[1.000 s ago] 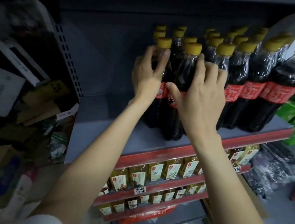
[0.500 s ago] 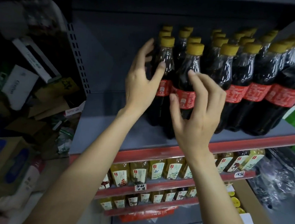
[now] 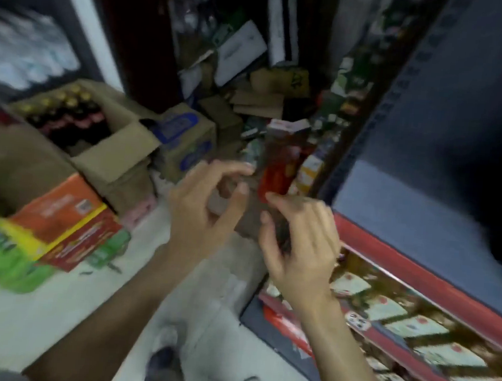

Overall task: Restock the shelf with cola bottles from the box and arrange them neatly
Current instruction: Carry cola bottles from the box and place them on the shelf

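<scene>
Cola bottles point(image 3: 66, 115) stood in the open box point(image 3: 109, 149) on the floor at the left, and both hands, a moment earlier steadying bottles on the shelf point(image 3: 422, 216), had let go and swung toward it. The left hand point(image 3: 203, 213) and right hand point(image 3: 302, 248) hung empty, fingers loosely curled. Open floor point(image 3: 53, 325) lay between; the shelf's red edge ran close on the right.

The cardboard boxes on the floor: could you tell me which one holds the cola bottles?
The open box at far left, flaps up, with yellow-capped bottles inside; the blue-printed box beside it looks closed.
</scene>
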`<state>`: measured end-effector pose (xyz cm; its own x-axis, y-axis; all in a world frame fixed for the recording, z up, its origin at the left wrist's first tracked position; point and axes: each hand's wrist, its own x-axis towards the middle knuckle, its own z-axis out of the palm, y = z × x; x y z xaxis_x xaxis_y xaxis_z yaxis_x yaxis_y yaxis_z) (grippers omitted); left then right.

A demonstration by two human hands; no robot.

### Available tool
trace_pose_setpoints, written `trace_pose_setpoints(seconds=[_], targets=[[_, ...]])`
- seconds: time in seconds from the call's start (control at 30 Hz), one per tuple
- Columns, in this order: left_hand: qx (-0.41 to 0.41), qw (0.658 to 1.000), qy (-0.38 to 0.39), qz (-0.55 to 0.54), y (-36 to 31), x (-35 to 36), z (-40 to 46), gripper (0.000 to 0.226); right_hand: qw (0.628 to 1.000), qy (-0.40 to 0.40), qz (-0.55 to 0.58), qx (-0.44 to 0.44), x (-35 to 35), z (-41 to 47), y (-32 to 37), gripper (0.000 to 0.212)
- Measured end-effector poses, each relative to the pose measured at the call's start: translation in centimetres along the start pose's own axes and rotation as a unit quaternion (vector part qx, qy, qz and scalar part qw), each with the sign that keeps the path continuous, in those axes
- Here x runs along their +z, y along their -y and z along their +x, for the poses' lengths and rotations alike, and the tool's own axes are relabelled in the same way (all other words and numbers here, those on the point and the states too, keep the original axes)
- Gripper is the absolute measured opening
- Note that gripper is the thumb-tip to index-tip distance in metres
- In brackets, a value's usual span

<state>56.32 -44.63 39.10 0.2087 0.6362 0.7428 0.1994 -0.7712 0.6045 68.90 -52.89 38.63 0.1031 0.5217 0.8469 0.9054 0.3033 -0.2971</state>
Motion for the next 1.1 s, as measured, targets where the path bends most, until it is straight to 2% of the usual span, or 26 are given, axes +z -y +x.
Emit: trace_pose_setpoints(seconds=[0.1,0.27,0.4,0.5,0.63,0.83,0.93,1.1], targets=[[-0.091,0.984,0.067,0.14,6.8,-6.4,-3.2,0.024,0.994,0.097,0.042,0.032,7.7,-1.6,2.4,0.015],[-0.238,0.929,0.137,0.246,17.7,-16.3,-7.9,0.031,0.962,0.228,0.087,0.124,20.4,-5.3,5.5,0.02],[-0.391,0.866,0.143,0.278,25.5,-23.1,-9.8,0.017,0.917,0.317,0.104,0.218,29.7,-6.5,7.4,0.028],[-0.464,0.83,0.145,0.274,31.0,-26.6,-10.0,0.017,0.882,0.397,0.089,0.238,35.5,-5.8,7.4,0.028],[-0.496,0.823,0.094,0.261,38.2,-28.5,-7.3,0.028,0.853,0.459,0.088,0.234,43.4,-3.5,6.1,0.033],[-0.507,0.817,0.065,0.266,52.3,-29.5,1.3,0.029,0.86,0.47,0.109,0.164,58.3,3.0,2.8,0.03],[-0.519,0.813,0.066,0.255,59.2,-29.3,5.0,0.032,0.835,0.497,0.136,0.192,66.5,7.0,0.9,0.034],[-0.562,0.783,0.081,0.253,67.9,-28.2,10.1,0.041,0.792,0.532,0.177,0.243,78.9,11.1,-1.1,0.043]])
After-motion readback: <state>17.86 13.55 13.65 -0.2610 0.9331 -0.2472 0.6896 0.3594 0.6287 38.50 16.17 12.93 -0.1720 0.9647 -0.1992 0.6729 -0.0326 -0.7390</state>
